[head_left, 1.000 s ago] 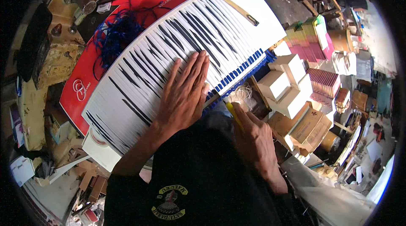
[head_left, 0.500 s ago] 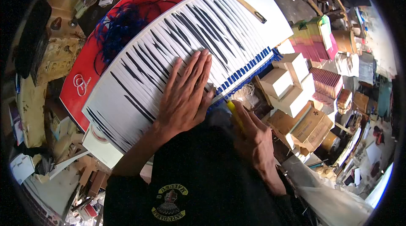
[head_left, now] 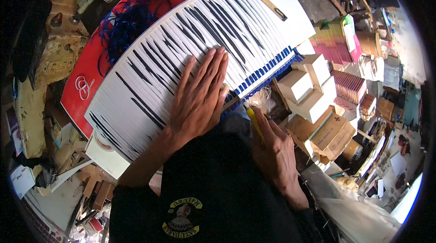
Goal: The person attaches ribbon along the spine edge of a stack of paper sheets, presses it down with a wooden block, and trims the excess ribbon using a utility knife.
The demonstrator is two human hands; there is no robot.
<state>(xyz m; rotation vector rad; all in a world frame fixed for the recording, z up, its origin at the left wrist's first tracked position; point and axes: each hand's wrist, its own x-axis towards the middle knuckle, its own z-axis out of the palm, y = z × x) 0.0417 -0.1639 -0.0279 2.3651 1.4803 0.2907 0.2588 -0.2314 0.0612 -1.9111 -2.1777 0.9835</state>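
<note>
My left hand [head_left: 198,95] lies flat, palm down, on a row of white strips [head_left: 150,61] packed side by side, with dark uneven gaps between them. Blue ribbon ends [head_left: 265,71] stick out along the edge nearer my body, on the right part of the row. In my right hand [head_left: 275,154] is a yellow utility knife [head_left: 254,121], fingers wrapped round its handle. Its thin blade points at that edge, beside my left thumb; whether it touches a ribbon I cannot tell.
Under the row lies a red sheet [head_left: 84,102] bearing a tangle of blue ribbon scraps [head_left: 125,29]. A wooden-handled tool [head_left: 272,7] rests on white board at the upper right. White boxes [head_left: 304,88] and a cardboard carton [head_left: 334,136] stand on the right.
The knife in my right hand has shifted slightly, and more of its blade shows by the edge. My left hand stays pressed on the strips. The whole view has shifted a little.
</note>
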